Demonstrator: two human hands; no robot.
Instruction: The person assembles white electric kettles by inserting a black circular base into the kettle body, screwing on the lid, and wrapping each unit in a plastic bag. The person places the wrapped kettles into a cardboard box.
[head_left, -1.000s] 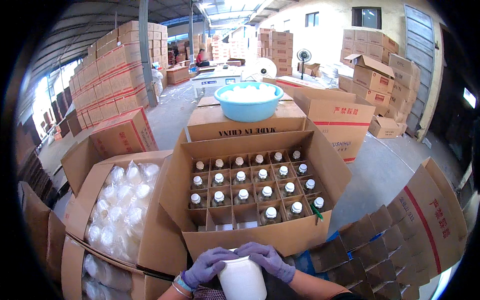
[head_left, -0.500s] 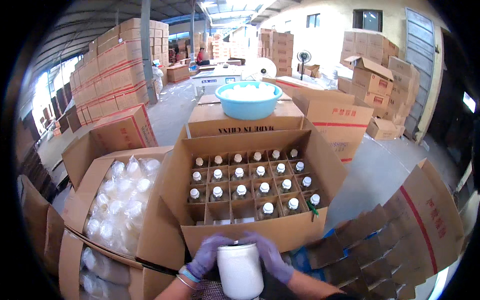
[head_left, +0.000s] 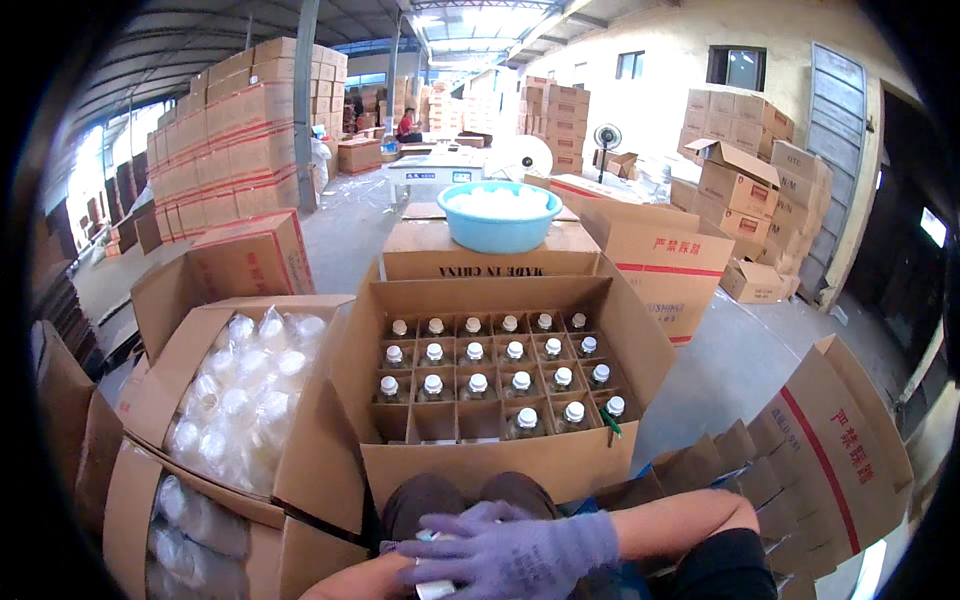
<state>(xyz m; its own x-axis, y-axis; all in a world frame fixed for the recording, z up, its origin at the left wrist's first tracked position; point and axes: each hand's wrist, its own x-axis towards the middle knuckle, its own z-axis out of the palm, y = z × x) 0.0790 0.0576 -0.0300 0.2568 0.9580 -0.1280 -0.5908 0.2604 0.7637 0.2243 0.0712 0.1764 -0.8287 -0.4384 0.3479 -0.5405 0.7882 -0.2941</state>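
My right hand (head_left: 520, 555), in a purple glove, reaches across my lap with its fingers bent over a white container (head_left: 434, 590). Only small white parts of the container show beneath the glove. My left forearm comes in from the lower edge, and the left hand (head_left: 392, 547) is mostly hidden under the right, so its fingers cannot be made out. In front of my knees stands an open carton (head_left: 480, 470) with cardboard dividers. Clear bottles with white caps (head_left: 477, 384) stand upright in most compartments. A green tool (head_left: 610, 424) rests at its front right corner.
Left, an open carton (head_left: 310, 455) holds plastic-wrapped bottles (head_left: 235, 400). A blue basin (head_left: 500, 228) of white pieces sits on a box beyond the divided carton. At right lean cardboard dividers (head_left: 700, 465) and an opened carton (head_left: 825, 450). Stacked cartons (head_left: 230, 145) stand farther back.
The white container was upright between both hands; now it is mostly covered, lower and farther left. My right hand has swung left across my lap over the left. The view has shifted slightly.
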